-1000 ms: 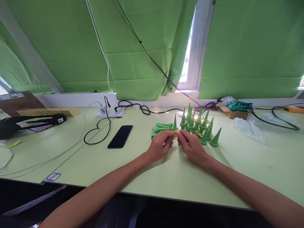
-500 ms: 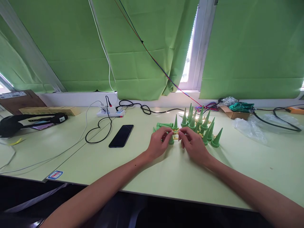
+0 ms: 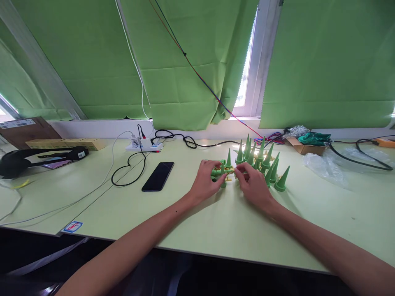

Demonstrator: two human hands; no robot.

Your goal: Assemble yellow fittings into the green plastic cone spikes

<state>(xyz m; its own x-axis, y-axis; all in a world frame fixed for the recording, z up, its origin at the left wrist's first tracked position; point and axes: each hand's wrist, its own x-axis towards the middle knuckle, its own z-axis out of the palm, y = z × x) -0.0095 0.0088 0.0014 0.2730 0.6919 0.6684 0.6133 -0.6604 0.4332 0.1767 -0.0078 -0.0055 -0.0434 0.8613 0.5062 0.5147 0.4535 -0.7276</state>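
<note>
Thumb and fingers of my left hand (image 3: 206, 181) are closed round a green cone (image 3: 221, 171), which lies on its side with its tip pointing right. My right hand (image 3: 253, 183) pinches at the cone's tip; a small yellowish piece may be between its fingertips, too small to make out. Several green cones (image 3: 281, 181) stand upright behind and to the right of my right hand, with small yellow pieces among them. One more upright cone (image 3: 228, 158) stands just behind my hands, beside green parts partly hidden by my left hand.
A black phone (image 3: 158, 176) lies left of my hands. Behind it are a white power strip (image 3: 144, 147) and black cables. Headphones (image 3: 74, 153) rest at the far left. At the back right sit a small cardboard box (image 3: 305, 147) and clear plastic wrap (image 3: 324, 169).
My left hand has opened wider round a green cone now visible between its fingers. My right hand has shifted slightly right, its fingertips still together.
</note>
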